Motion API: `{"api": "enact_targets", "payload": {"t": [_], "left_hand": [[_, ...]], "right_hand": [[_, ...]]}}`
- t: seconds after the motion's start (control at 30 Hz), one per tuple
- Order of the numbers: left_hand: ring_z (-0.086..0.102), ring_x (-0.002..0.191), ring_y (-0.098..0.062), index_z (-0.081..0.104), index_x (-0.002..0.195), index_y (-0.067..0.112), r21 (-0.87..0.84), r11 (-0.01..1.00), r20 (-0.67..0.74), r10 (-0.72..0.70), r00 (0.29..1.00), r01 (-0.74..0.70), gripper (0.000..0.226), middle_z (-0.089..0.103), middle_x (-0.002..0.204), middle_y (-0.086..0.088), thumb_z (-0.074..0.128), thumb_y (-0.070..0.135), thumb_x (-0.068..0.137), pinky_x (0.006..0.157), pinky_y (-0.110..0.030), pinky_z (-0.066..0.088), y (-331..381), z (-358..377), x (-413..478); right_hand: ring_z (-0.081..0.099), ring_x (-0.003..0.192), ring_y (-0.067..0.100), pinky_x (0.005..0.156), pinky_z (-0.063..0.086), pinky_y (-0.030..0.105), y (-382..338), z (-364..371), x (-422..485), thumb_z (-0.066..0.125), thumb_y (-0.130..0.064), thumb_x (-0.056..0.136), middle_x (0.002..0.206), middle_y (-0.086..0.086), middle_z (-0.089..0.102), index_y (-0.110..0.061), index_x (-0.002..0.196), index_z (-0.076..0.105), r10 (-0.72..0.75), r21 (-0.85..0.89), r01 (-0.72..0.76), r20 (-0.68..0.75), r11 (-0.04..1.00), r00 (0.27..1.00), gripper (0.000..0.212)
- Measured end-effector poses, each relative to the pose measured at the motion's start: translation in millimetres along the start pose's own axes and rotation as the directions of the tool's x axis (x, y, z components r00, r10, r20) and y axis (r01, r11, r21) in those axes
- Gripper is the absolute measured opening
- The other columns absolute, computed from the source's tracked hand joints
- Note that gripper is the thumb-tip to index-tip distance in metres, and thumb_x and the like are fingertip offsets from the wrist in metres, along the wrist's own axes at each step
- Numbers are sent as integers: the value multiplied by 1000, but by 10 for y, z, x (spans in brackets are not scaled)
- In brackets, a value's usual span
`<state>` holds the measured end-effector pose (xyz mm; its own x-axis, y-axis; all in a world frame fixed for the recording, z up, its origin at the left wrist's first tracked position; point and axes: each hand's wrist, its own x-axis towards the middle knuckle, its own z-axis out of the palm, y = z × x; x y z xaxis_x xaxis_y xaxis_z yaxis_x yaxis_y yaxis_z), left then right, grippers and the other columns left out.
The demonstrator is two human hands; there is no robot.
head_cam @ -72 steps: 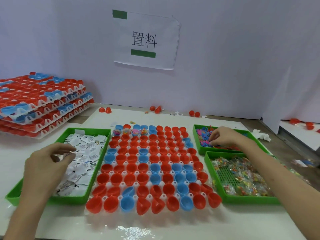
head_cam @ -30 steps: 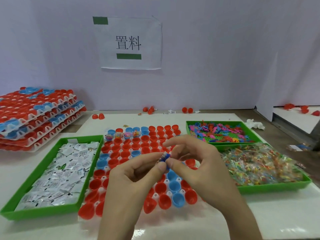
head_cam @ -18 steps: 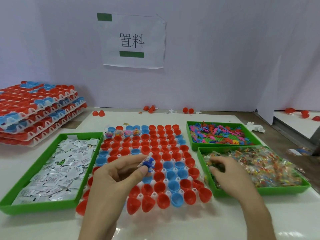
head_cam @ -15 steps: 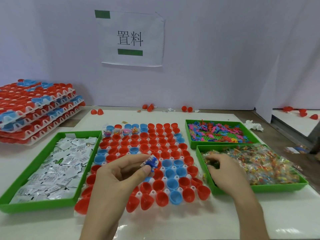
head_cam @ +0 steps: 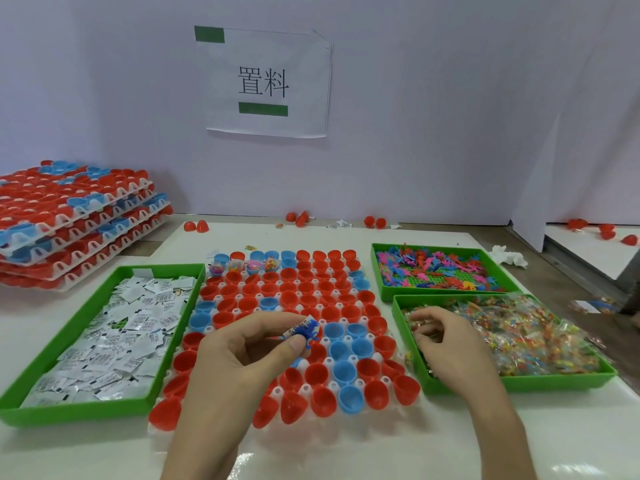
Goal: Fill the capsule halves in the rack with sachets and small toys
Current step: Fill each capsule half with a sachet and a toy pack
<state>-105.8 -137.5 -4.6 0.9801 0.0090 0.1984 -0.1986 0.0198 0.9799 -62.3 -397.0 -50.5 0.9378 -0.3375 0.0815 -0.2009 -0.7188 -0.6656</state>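
Hovering above rack (head_cam: 304, 388), blue toy (head_cam: 306, 332) pinched in left of the hands (head_cam: 242, 362)

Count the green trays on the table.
3. Left tray, beside the rack, holds white sachets; far right tray holds small toys; near right tray holds clear packets. None looks hidden.

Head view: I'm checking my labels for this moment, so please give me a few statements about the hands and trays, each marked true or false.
1. The left hand pinches a blue toy above the rack. True.
2. The right hand reaches into the sachet tray. False: it reaches into the tray of clear packets.
3. Every capsule half in the rack is empty. False: a few filled halves sit at its far left corner.
4. A stack of racks sits far left. True.
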Motion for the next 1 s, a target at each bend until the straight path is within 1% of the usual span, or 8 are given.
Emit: {"api": "enact_targets", "payload": {"t": [0.1,0.23,0.33,0.43,0.63,0.7,0.83,1.0], "left_hand": [[73,80,-12,79,80,38,30,1000,-1,-9,1000,9,37,78,83,2,78,2,74,63,-12,54,4,17,1],[73,80,-13,79,80,37,26,1000,-5,-16,1000,17,37,77,82,2,77,1,74,63,-11,53,33,19,-5],[74,80,-14,79,81,37,16,1000,-9,-16,1000,16,37,78,82,1,77,1,74,64,-12,54,39,13,-7],[74,81,-14,79,80,38,11,1000,-11,-15,1000,15,36,78,82,1,78,3,72,64,-12,54,37,9,-5],[74,82,-16,79,80,38,14,1000,-2,-12,1000,12,33,78,84,2,79,6,73,65,-13,54,21,12,-4],[74,79,-14,79,80,38,-20,1000,10,-7,1000,8,28,78,82,2,79,12,68,66,-12,54,32,36,-14],[74,77,-12,80,81,36,-76,997,65,29,997,-24,23,78,82,1,77,26,60,68,-12,53,64,99,-44],[74,80,-19,78,86,32,-74,994,75,81,994,-76,26,77,86,-2,79,29,60,68,-17,56,89,127,-56]], "right_hand": [[62,90,9,82,52,35,1,6,9,55,-26,100,97,-18,66,-36,108,69,-27,-19,28,26,999,999,20],[61,85,8,78,52,36,23,13,17,60,-42,96,88,-16,67,-34,94,68,-18,53,18,7,998,1000,11],[62,83,10,78,54,38,38,20,29,72,-35,89,84,-11,66,-33,84,64,-5,87,6,-7,996,1000,10],[63,83,11,77,55,39,44,18,42,72,-30,90,84,-11,67,-31,81,65,10,119,-5,-43,993,999,11],[67,82,13,67,47,24,-77,-85,-34,75,-16,87,80,-7,72,-25,83,72,-16,393,137,-296,909,955,11],[70,82,13,69,51,20,-234,-137,-110,75,-12,86,80,-5,74,-23,85,74,-63,545,186,-237,818,970,11],[74,81,15,72,55,16,-614,-152,-358,73,-4,84,84,3,77,-13,87,74,-292,752,238,-63,615,954,9],[73,83,10,72,54,15,-892,-101,-549,72,-6,85,85,-1,76,-19,85,76,-455,782,237,66,577,888,14]]}}
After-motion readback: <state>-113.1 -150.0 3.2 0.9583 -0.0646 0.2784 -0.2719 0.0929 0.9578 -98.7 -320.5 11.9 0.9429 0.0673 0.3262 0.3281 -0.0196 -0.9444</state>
